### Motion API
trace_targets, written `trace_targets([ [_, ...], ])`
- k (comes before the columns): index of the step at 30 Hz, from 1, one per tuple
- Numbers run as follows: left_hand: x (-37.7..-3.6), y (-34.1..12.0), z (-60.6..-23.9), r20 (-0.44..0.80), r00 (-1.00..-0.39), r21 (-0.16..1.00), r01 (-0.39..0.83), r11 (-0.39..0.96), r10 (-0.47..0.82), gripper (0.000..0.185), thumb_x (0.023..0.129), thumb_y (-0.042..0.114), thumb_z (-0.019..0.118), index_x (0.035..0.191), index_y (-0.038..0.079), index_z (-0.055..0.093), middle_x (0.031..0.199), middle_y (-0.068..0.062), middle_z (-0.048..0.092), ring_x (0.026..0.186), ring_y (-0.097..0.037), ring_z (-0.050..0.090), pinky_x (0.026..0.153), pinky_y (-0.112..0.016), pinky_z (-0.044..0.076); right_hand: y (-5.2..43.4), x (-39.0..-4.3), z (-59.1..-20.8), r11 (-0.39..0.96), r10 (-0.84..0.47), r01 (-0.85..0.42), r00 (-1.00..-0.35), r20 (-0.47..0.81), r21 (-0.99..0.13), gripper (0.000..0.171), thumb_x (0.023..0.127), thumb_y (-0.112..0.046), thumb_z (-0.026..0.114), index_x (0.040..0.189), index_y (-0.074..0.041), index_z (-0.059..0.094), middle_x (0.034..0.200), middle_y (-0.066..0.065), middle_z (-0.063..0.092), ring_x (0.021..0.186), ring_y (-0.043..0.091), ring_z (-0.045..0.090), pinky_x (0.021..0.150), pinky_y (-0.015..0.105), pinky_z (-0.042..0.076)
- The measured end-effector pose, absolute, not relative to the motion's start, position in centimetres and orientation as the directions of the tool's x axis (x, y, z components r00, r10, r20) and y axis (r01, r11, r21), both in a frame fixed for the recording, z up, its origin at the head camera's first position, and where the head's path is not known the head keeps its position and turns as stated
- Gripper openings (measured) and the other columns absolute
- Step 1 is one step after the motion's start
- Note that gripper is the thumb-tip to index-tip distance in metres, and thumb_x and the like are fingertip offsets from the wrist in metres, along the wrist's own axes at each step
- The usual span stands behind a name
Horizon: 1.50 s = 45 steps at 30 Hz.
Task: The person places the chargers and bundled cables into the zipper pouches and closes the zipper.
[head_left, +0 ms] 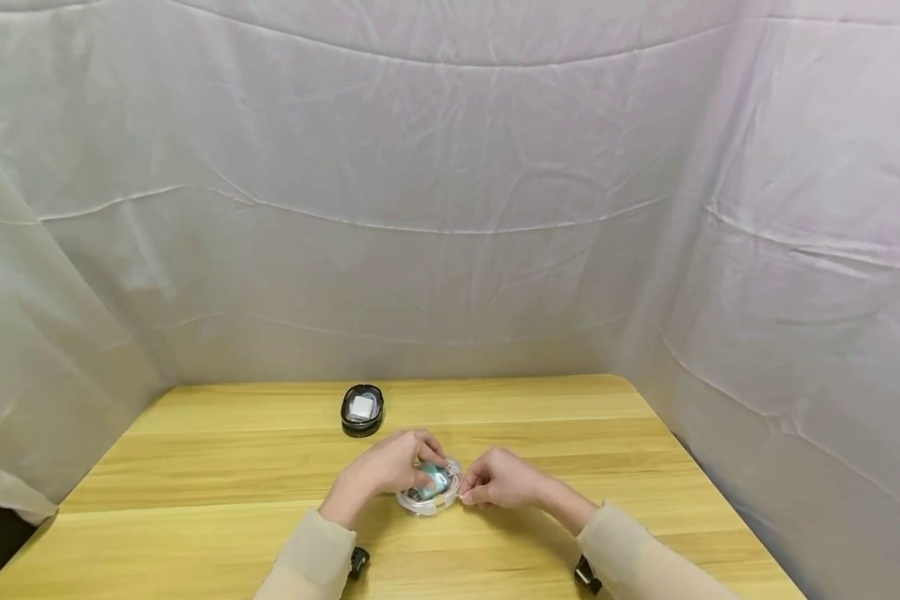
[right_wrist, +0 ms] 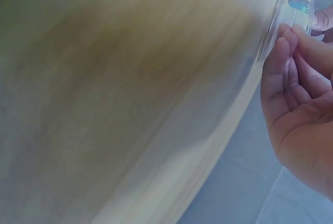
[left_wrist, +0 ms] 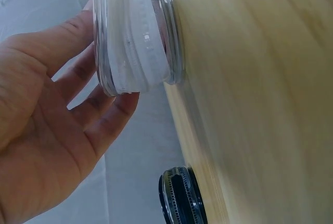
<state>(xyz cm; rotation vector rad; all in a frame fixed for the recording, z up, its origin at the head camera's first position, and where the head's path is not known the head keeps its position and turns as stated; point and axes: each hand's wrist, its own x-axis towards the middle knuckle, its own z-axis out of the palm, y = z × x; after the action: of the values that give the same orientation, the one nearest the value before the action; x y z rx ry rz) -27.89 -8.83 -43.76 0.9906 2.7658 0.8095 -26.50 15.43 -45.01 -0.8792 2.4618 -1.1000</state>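
Observation:
A clear, rounded case with white cable coiled at it and a teal piece in its middle is on the table. My left hand grips it from the left, thumb and fingers over its top; in the left wrist view, fingers curl round the clear rims, with a white band between them. At the case's right side my right hand pinches a small white bit, seemingly the cable's end. Its fingertips meet close to the case and mostly hide what they hold.
Farther back on the wooden table stands a black oval case with a white block inside. Pale cloth hangs behind the table and at both sides.

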Motion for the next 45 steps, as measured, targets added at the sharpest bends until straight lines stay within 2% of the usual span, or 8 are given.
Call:
trace_targets([
  [4, -28.0, -8.7, -43.7, 0.086, -0.783, 0.509, 0.566, 0.649, 0.616, 0.032, 0.083, 0.010, 0.086, 0.114, 0.012, 0.081, 0.125, 0.003, 0.069, 0.118, -0.024, 0.064, 0.100, -0.043, 0.054, 15.5, -26.5, -44.9, 0.524, -0.640, -0.406, -0.767, -0.032, -0.749, 0.007, 0.093, -0.002, 0.075, 0.086, -0.003, 0.076, 0.072, 0.006, 0.069, 0.062, 0.010, 0.059, 0.053, 0.017, 0.048],
  [8, -27.9, -8.9, -43.7, 0.083, -0.784, 0.505, 0.565, 0.652, 0.615, 0.032, 0.083, 0.011, 0.086, 0.114, 0.012, 0.081, 0.125, 0.004, 0.069, 0.118, -0.024, 0.064, 0.099, -0.041, 0.055, 15.2, -26.4, -45.0, 0.529, -0.627, -0.382, -0.778, -0.046, -0.757, 0.006, 0.093, -0.001, 0.075, 0.087, -0.003, 0.075, 0.073, 0.007, 0.069, 0.063, 0.013, 0.061, 0.055, 0.021, 0.052],
  [14, -27.6, -9.6, -43.9, 0.124, -0.763, 0.468, 0.609, 0.641, 0.634, 0.031, 0.084, 0.012, 0.086, 0.114, 0.010, 0.080, 0.123, 0.001, 0.070, 0.115, -0.023, 0.065, 0.098, -0.041, 0.055, 14.6, -25.8, -45.2, 0.529, -0.596, -0.327, -0.800, -0.069, -0.783, 0.005, 0.095, -0.009, 0.075, 0.093, -0.005, 0.072, 0.077, 0.003, 0.068, 0.065, 0.014, 0.064, 0.057, 0.026, 0.056],
  [17, -27.5, -9.9, -44.0, 0.143, -0.749, 0.458, 0.629, 0.628, 0.647, 0.031, 0.086, 0.013, 0.085, 0.116, 0.009, 0.079, 0.124, 0.000, 0.069, 0.115, -0.023, 0.064, 0.099, -0.041, 0.055, 14.5, -25.6, -45.1, 0.525, -0.563, -0.286, -0.823, -0.075, -0.802, 0.012, 0.095, -0.013, 0.075, 0.098, -0.003, 0.069, 0.082, 0.005, 0.067, 0.068, 0.016, 0.065, 0.058, 0.026, 0.056],
  [21, -27.6, -10.2, -44.3, 0.151, -0.739, 0.446, 0.644, 0.621, 0.657, 0.032, 0.088, 0.016, 0.083, 0.119, 0.010, 0.078, 0.127, 0.001, 0.068, 0.118, -0.023, 0.063, 0.101, -0.041, 0.054, 14.2, -25.4, -44.9, 0.489, -0.517, -0.231, -0.854, -0.066, -0.841, 0.028, 0.096, -0.014, 0.075, 0.111, 0.004, 0.061, 0.095, 0.010, 0.064, 0.076, 0.022, 0.066, 0.064, 0.032, 0.061],
  [27, -27.9, -10.7, -44.9, 0.146, -0.742, 0.476, 0.632, 0.611, 0.654, 0.032, 0.091, 0.019, 0.081, 0.122, 0.012, 0.077, 0.128, 0.006, 0.066, 0.121, -0.019, 0.061, 0.103, -0.039, 0.052, 13.7, -25.4, -44.8, 0.443, -0.504, -0.204, -0.862, -0.054, -0.873, 0.042, 0.096, -0.012, 0.074, 0.125, 0.010, 0.053, 0.104, 0.015, 0.060, 0.083, 0.027, 0.067, 0.073, 0.040, 0.064],
  [36, -27.5, -10.8, -45.5, 0.139, -0.729, 0.516, 0.631, 0.579, 0.670, 0.032, 0.089, 0.013, 0.082, 0.120, 0.007, 0.077, 0.126, 0.000, 0.068, 0.117, -0.022, 0.063, 0.101, -0.037, 0.054, 12.9, -25.6, -46.2, 0.442, -0.501, -0.199, -0.864, -0.056, -0.875, 0.036, 0.093, -0.006, 0.075, 0.120, 0.008, 0.054, 0.098, 0.013, 0.057, 0.079, 0.020, 0.064, 0.069, 0.034, 0.062],
  [45, -27.7, -9.8, -45.7, 0.145, -0.760, 0.442, 0.622, 0.646, 0.633, 0.028, 0.091, 0.020, 0.081, 0.117, 0.008, 0.078, 0.123, 0.000, 0.067, 0.109, -0.018, 0.064, 0.090, -0.027, 0.055, 12.9, -26.4, -46.1, 0.434, -0.468, -0.200, -0.883, -0.030, -0.879, 0.039, 0.088, 0.003, 0.072, 0.123, 0.013, 0.059, 0.107, 0.018, 0.063, 0.093, 0.022, 0.065, 0.077, 0.035, 0.061],
])
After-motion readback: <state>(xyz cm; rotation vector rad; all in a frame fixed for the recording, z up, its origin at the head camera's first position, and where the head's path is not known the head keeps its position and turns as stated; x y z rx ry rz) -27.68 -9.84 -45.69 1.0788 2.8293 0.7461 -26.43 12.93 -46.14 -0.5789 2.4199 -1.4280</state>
